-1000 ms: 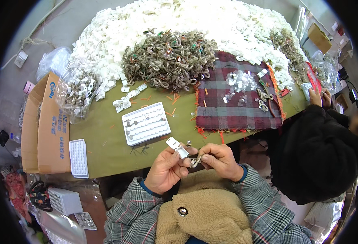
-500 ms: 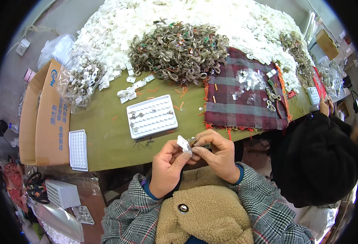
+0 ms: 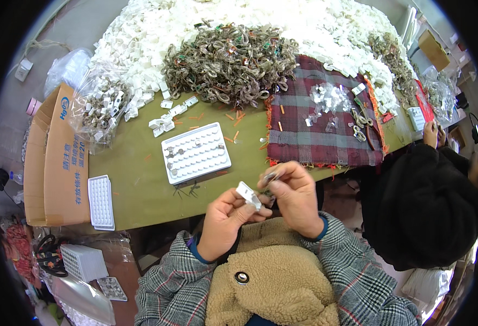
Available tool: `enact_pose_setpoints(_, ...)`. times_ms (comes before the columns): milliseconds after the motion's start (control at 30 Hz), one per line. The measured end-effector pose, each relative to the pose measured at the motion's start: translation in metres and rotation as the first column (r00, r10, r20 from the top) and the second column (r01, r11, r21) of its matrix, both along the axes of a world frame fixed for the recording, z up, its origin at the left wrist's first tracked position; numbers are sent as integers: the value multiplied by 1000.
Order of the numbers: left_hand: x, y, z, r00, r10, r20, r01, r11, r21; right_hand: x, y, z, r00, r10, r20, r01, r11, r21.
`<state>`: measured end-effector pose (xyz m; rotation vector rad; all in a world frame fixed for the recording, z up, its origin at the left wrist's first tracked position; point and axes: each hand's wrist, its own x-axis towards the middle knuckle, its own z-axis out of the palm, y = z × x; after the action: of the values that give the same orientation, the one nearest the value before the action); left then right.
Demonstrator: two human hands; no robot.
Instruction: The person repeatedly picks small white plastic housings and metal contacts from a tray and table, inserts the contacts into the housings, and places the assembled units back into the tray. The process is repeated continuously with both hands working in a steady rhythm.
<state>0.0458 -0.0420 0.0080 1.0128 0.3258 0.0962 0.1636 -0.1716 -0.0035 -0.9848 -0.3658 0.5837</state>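
We note both hands raised close to the chest, just off the near edge of the green bench (image 3: 141, 185). The left hand (image 3: 223, 218) is closed around a small white plastic piece (image 3: 248, 194), pinched between thumb and fingers, its long axis tilted up-left to down-right. The right hand (image 3: 293, 195) pinches a small metal part (image 3: 270, 176) at its fingertips, just right of and above the white piece, nearly touching. The white compartment tray (image 3: 195, 153) lies ahead-left, nearer the left hand.
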Motion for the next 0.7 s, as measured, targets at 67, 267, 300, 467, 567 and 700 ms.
enact_pose_setpoints(67,-1,2,-2,999,49,-3,-49,998,-25,10,-2,9,998,-44,-38,49,991,123)
enact_pose_setpoints(267,-3,6,-8,984,116,133,-108,992,-65,0,-12,34,965,239,108,-206,945,-252)
enact_pose_setpoints(300,-3,6,-8,988,124,89,-124,992,-12,-3,-11,34,958,237,163,-182,938,-294)
enact_pose_setpoints(467,-5,6,-7,987,130,93,-137,987,78,-4,-6,26,844,189,503,-12,942,-335)
enact_pose_setpoints(567,-4,6,-7,988,127,86,-123,991,-45,1,-10,26,894,256,368,-106,918,-381)
enact_pose_setpoints(700,-4,10,-9,992,97,82,-89,991,-99,6,-11,29,823,316,472,-121,910,-397)
